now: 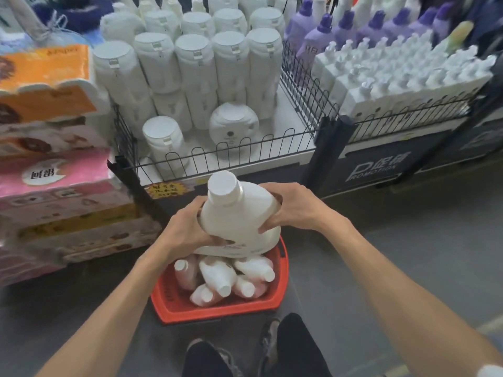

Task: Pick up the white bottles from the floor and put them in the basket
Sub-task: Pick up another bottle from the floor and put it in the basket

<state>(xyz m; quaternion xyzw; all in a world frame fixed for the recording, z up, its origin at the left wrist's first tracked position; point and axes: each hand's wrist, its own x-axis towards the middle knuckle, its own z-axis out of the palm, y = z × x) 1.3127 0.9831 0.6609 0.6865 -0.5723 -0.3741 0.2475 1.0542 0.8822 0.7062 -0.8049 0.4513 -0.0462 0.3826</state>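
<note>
A large white bottle (236, 213) with a wide white cap is held upright in the air between both my hands. My left hand (187, 227) grips its left side and base, and my right hand (288, 208) grips its right side. Directly below it on the grey floor sits a red plastic basket (272, 304). Several smaller white and pinkish bottles (217, 274) lie on their sides inside the basket. The far part of the basket is hidden behind the held bottle.
A wire-fenced display shelf (217, 156) ahead holds many white bottles (193, 63). To its right stand pump bottles (394, 77) and purple bottles (351, 31). Stacked tissue packs (54, 186) sit on the left. My legs and shoes (269, 346) are just behind the basket.
</note>
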